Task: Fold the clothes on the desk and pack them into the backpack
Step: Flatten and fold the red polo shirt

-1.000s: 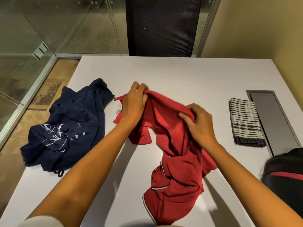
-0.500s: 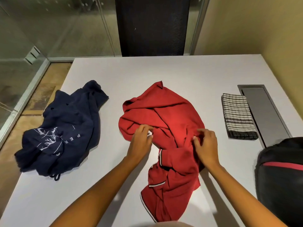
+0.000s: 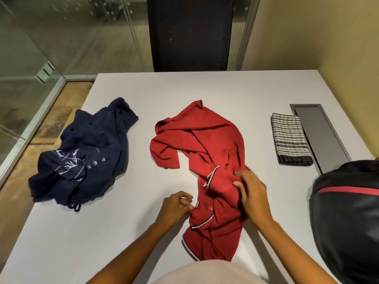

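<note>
The navy shirt point(image 3: 86, 152) lies crumpled at left. The left hand point(image 3: 176, 206) pinches the red shirt point(image 3: 205, 140) by its edge at centre, and the right hand point(image 3: 252, 193) clutches its bunched cloth — an uneven pull may tangle it more. The backpack point(image 3: 346, 222) waits at right.

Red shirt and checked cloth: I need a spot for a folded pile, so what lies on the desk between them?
Nothing: in the head view only bare white desk separates the red shirt from the folded checked cloth.
</note>
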`<state>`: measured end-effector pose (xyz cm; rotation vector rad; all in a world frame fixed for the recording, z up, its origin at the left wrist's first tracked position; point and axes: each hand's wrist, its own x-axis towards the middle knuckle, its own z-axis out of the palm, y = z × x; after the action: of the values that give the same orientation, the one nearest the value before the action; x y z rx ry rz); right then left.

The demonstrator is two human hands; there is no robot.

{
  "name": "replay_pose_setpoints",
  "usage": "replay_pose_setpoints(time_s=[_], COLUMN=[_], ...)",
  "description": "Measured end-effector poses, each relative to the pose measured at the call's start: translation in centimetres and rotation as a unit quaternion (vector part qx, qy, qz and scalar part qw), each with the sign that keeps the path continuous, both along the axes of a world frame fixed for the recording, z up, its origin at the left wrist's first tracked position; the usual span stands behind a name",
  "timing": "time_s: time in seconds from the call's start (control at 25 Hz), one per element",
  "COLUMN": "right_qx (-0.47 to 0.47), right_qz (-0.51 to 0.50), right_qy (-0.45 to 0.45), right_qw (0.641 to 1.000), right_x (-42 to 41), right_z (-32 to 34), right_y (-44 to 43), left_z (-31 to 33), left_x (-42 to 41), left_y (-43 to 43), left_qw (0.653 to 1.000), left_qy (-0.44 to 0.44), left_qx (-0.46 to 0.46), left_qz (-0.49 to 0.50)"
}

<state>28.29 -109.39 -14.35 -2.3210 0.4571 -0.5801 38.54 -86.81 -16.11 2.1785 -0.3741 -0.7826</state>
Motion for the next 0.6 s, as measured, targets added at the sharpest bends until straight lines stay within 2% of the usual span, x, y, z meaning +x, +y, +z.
replay_pose_setpoints(time_s=[0.08,0.16,0.24,0.32,0.4,0.48,0.56,0.6], right_qx=[-0.008,0.011,0.059,0.066,0.01,-0.042,-0.069,-0.089], right_qz=[-0.077,-0.189,-0.276,-0.298,-0.258,-0.149,-0.06,-0.05], right_qy=[-0.033,-0.018,0.069,0.15,0.138,0.101,0.117,0.143], right_qw=[0.996,0.982,0.957,0.94,0.956,0.983,0.989,0.984], right_x=[-1.0,-2.3,-4.0,-5.7,-6.8,-7.5,-7.8,-7.8], right_z=[1.6,1.5,0.5,-0.7,-1.3,-1.7,-2.5,-3.0], right_y=[-1.3,-3.1,-4.4,-4.0,-2.2,0.4,3.0,3.9], left_z=[0.6,0.7,0.5,0.4,0.3,0.3,0.3,0.3], left_x=[-0.1,-0.3,-0.8,-1.3,-1.7,-2.0,-2.2,-2.4], left_y=[0.2,0.4,0.5,0.1,-0.7,-1.4,-1.7,-1.7], left_qw=[1.0,0.999,0.999,0.999,0.999,0.998,0.997,0.997], left_qy=[0.02,0.012,-0.011,-0.011,-0.011,-0.031,-0.05,-0.052], left_qx=[-0.007,-0.003,0.0,-0.002,0.005,0.021,0.027,0.027], left_qz=[0.007,0.032,0.051,0.053,0.05,0.045,0.045,0.045])
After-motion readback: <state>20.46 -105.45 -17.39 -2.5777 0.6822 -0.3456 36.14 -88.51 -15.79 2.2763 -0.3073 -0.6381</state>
